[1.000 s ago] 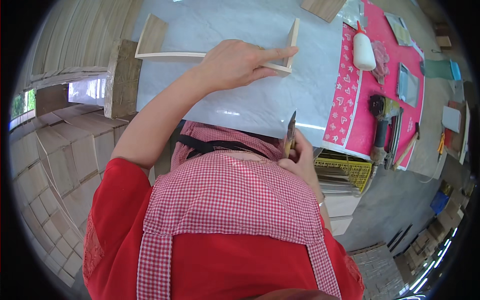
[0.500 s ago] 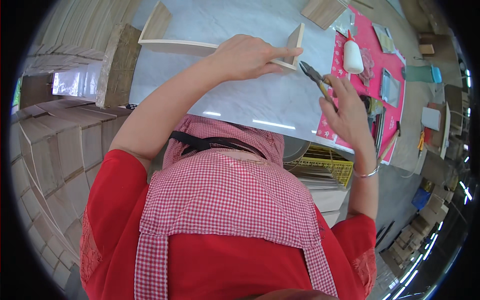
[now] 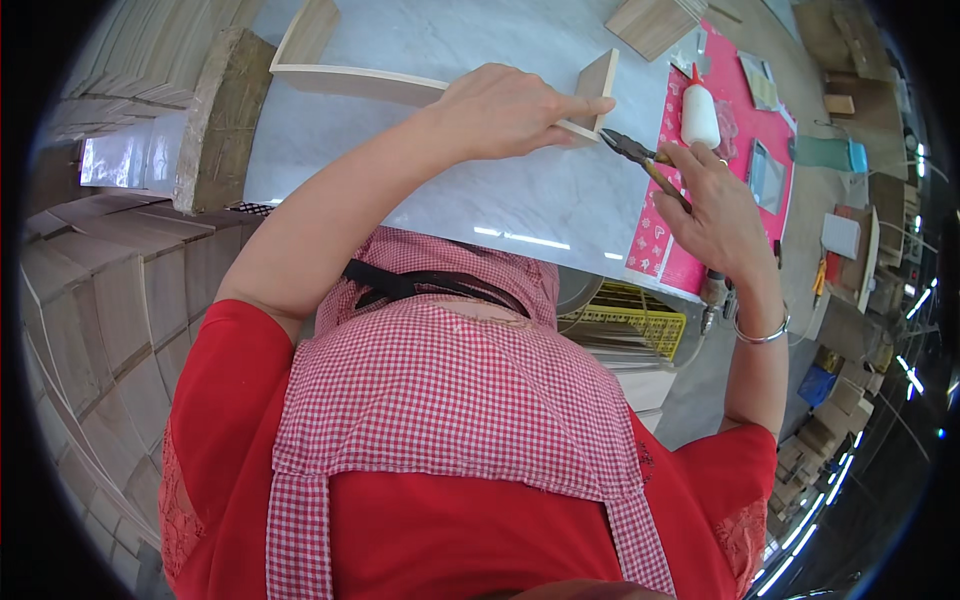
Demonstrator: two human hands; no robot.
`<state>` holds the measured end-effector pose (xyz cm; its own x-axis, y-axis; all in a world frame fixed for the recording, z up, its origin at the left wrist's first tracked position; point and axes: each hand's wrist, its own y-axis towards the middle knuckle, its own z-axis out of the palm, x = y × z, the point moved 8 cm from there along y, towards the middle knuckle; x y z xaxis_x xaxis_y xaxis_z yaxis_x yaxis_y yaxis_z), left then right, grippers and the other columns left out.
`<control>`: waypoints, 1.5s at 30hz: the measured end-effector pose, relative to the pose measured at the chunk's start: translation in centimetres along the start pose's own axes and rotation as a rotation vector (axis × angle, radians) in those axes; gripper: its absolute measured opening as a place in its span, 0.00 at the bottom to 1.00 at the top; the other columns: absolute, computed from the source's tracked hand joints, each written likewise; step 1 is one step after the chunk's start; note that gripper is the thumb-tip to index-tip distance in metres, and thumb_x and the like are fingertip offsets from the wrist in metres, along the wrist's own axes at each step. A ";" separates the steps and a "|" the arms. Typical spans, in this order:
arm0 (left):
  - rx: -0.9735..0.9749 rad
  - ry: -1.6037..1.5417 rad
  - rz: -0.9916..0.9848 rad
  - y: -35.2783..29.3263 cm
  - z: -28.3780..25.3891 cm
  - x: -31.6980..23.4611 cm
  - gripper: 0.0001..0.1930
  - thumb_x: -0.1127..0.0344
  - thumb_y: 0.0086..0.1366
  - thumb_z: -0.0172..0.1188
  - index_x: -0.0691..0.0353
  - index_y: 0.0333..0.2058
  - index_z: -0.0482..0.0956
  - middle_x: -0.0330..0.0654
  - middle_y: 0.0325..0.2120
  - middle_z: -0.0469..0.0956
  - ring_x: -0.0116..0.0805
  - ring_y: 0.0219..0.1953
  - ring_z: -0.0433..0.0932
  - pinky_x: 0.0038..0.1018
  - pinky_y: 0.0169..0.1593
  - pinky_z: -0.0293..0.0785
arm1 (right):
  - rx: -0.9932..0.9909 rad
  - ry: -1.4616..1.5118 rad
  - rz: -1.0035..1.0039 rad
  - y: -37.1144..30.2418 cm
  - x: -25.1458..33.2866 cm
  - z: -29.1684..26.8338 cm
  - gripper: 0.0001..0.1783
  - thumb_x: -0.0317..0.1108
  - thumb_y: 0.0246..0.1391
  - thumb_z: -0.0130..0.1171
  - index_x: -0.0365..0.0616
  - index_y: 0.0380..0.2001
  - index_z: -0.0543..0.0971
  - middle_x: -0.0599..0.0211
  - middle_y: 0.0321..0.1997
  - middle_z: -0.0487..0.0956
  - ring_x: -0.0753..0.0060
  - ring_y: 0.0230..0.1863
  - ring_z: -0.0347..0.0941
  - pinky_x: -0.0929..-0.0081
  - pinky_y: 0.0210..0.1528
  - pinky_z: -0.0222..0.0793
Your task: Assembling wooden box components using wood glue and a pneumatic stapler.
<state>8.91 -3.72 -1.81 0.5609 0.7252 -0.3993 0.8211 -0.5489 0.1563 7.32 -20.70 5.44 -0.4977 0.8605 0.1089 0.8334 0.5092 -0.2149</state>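
Note:
On the pale marbled tabletop [image 3: 440, 210] stands a light wooden frame [image 3: 360, 84], a long board with a short upright board at each end. My left hand [image 3: 508, 112] grips its right part, with the index finger stretched over the right end board [image 3: 597, 82]. A pair of pliers [image 3: 640, 154] is in my right hand [image 3: 722, 208], its fingers wrapped around the handles. The pliers' jaws touch or nearly touch the frame's lower right corner; whether they bite on anything is too small to tell.
A white glue bottle [image 3: 699, 118] with a red tip lies on a pink sheet [image 3: 655, 235] at right. At the far edge stands a wooden block [image 3: 652, 26]. Stacked boards [image 3: 130, 290] fill the left. A yellow crate [image 3: 640, 318] sits below the table's front edge.
My right hand has turned and shifted slightly right, bringing the pliers' jaws level against the frame's corner. The view has shifted a little; my left hand keeps its hold.

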 end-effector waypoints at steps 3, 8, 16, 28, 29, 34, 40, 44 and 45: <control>0.008 0.000 0.000 0.0 0.1 0.0 0.30 0.55 0.63 0.62 0.27 0.63 0.67 0.43 0.19 0.78 0.44 0.23 0.78 0.39 0.29 0.74 | 0.031 -0.005 -0.010 0.2 0.3 0.0 0.22 0.36 0.49 0.58 0.38 0.47 0.75 0.51 0.39 0.76 0.47 0.39 0.77 0.54 0.39 0.72; -0.005 -0.011 0.002 0.0 -0.1 0.0 0.30 0.55 0.63 0.62 0.27 0.63 0.67 0.43 0.19 0.78 0.45 0.24 0.78 0.39 0.29 0.74 | 0.031 -0.047 -0.013 0.4 0.8 -0.5 0.19 0.36 0.50 0.57 0.36 0.44 0.75 0.51 0.39 0.77 0.48 0.38 0.77 0.54 0.38 0.72; 0.004 -0.022 0.001 0.1 -0.1 -0.2 0.29 0.56 0.62 0.62 0.28 0.63 0.68 0.43 0.21 0.78 0.46 0.25 0.79 0.40 0.31 0.74 | 0.137 -0.125 0.034 0.6 1.1 0.9 0.15 0.36 0.56 0.61 0.40 0.42 0.75 0.53 0.35 0.80 0.47 0.34 0.78 0.56 0.35 0.72; 0.027 -0.033 -0.017 0.0 0.1 0.0 0.30 0.56 0.62 0.62 0.29 0.63 0.68 0.44 0.22 0.79 0.46 0.26 0.79 0.40 0.32 0.75 | -0.053 0.290 0.219 -1.0 -1.7 1.4 0.12 0.34 0.55 0.63 0.38 0.37 0.75 0.55 0.25 0.77 0.53 0.21 0.73 0.61 0.27 0.70; 0.023 -0.036 -0.014 0.1 0.0 0.0 0.30 0.56 0.62 0.62 0.29 0.63 0.68 0.44 0.22 0.79 0.46 0.26 0.79 0.40 0.32 0.75 | -0.040 0.297 0.221 -1.3 -2.0 1.5 0.12 0.34 0.55 0.63 0.38 0.37 0.75 0.55 0.25 0.77 0.53 0.21 0.73 0.61 0.27 0.70; 0.019 -0.043 -0.006 0.1 -0.1 -0.1 0.30 0.56 0.62 0.62 0.29 0.64 0.67 0.44 0.23 0.80 0.46 0.26 0.79 0.40 0.32 0.75 | 0.079 0.319 0.144 -3.8 -1.4 4.1 0.15 0.35 0.54 0.65 0.38 0.41 0.76 0.58 0.29 0.76 0.58 0.28 0.72 0.65 0.33 0.69; 0.107 -0.020 -0.026 0.3 0.2 -0.1 0.26 0.50 0.66 0.57 0.30 0.63 0.68 0.44 0.27 0.82 0.45 0.30 0.82 0.40 0.35 0.76 | -0.242 0.214 0.082 -7.1 -2.6 5.1 0.22 0.35 0.50 0.68 0.38 0.46 0.76 0.57 0.36 0.75 0.58 0.33 0.72 0.62 0.36 0.69; 0.105 -0.019 -0.019 0.2 0.3 -0.3 0.28 0.53 0.65 0.59 0.30 0.64 0.67 0.43 0.27 0.82 0.45 0.30 0.81 0.40 0.34 0.76 | -0.300 -0.042 0.343 -8.4 -6.0 6.7 0.22 0.34 0.50 0.68 0.39 0.48 0.76 0.58 0.38 0.76 0.56 0.34 0.74 0.62 0.38 0.70; 0.087 -0.031 -0.008 0.2 0.1 -0.3 0.29 0.54 0.64 0.60 0.30 0.64 0.66 0.43 0.27 0.81 0.46 0.29 0.80 0.40 0.34 0.75 | -0.339 -0.053 0.297 -8.5 -6.2 6.8 0.22 0.34 0.50 0.68 0.39 0.48 0.76 0.58 0.38 0.76 0.56 0.34 0.74 0.62 0.38 0.70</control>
<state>8.90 -4.14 -1.73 0.5495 0.7176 -0.4279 0.8127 -0.5780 0.0743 1.65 -30.47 -0.01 -0.2294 0.9726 0.0385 0.9691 0.2245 0.1019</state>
